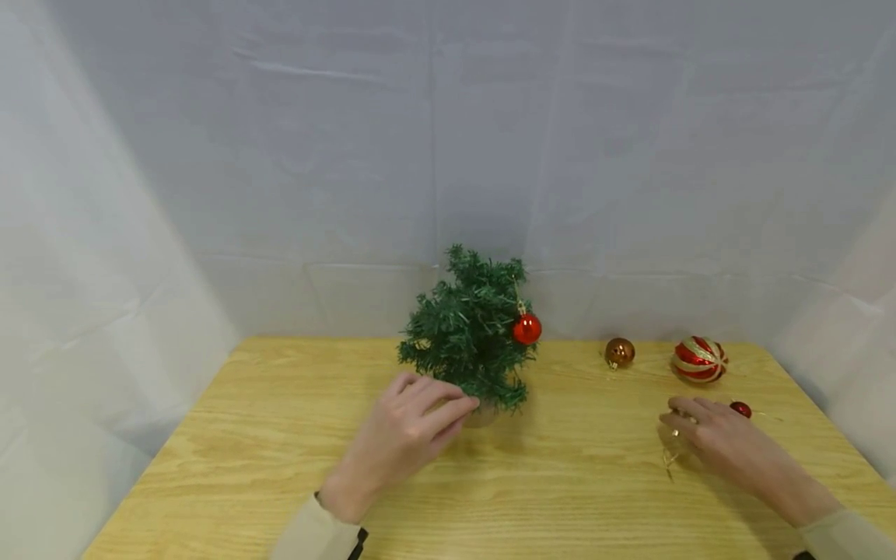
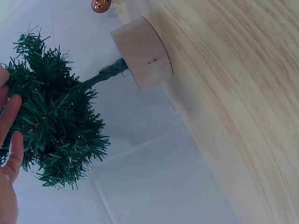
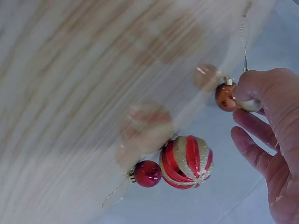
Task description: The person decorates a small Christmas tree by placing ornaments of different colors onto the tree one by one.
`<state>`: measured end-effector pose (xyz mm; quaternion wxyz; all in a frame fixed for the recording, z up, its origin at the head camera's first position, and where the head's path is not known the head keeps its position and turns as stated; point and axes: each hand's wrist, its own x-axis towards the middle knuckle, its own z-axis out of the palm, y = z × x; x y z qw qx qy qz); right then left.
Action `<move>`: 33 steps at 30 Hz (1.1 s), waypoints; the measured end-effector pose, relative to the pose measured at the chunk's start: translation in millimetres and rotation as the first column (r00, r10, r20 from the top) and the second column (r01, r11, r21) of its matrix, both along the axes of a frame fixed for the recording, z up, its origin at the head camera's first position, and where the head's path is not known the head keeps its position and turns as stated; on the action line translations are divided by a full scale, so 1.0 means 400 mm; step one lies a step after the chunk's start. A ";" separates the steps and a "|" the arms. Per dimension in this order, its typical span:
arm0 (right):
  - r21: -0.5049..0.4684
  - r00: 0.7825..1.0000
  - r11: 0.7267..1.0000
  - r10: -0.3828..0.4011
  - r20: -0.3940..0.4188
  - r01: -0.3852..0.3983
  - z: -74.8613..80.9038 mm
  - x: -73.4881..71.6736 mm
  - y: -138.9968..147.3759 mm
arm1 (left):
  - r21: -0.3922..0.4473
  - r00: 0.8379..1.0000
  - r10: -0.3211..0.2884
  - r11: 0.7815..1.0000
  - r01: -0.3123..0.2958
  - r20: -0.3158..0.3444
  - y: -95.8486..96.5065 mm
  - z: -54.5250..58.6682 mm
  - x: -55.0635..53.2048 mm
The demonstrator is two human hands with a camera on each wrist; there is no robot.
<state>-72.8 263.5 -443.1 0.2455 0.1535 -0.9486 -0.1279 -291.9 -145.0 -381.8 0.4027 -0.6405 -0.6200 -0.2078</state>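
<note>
The tree point(image 1: 467, 330) stands upright at the centre of the head frame, its long axis running up the frame from the base point(image 2: 142, 53) to the top branches. In the left wrist frame the same axis runs sideways, base at upper right and branches toward the left edge. The pale ball point(image 3: 251, 106), at the right of the right wrist frame, has its cap end toward the top of that frame, and its gold string point(image 3: 243, 42) runs on from there almost straight up. In the head frame the string runs downward from the right hand point(image 1: 728, 443).

The tree lies beyond and to the right of the left hand point(image 1: 413, 424), whose fingertips are at the lower branches. Fingers and thumb are bent; whether they pinch a branch or only rest against it, I cannot tell. The pale ball sits at the fingertips of the right hand, pinched between thumb and fingers and partly hidden.

On the tree's right side hangs a red ball point(image 1: 527, 329). At the right of the head frame, the copper ball point(image 1: 620, 352), striped ball point(image 1: 700, 359) and dark red ball point(image 1: 740, 409) lie on the table point(image 1: 280, 435).
</note>
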 end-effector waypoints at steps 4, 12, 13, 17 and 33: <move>-0.015 0.993 0.999 0.050 -0.104 -0.052 0.005 -0.001 -0.015 | 0.014 1.000 -0.006 1.000 0.007 -0.015 0.003 -0.001 0.000; -0.140 0.979 0.988 0.043 -0.201 -0.072 0.042 0.010 -0.089 | 0.057 0.999 -0.025 0.998 0.027 -0.031 0.011 -0.004 -0.014; -0.154 0.978 0.986 0.038 -0.205 -0.071 0.047 0.012 -0.100 | 0.061 0.999 -0.026 0.998 0.028 -0.036 0.011 -0.004 -0.015; -0.171 0.972 0.983 0.025 -0.233 -0.066 0.060 0.008 -0.127 | 0.077 0.998 -0.012 0.997 0.017 -0.066 0.017 -0.011 -0.018; -0.248 0.936 0.969 -0.104 -0.337 0.018 0.102 0.034 -0.278 | 0.068 0.992 -0.111 0.991 0.114 -0.055 0.027 -0.019 -0.053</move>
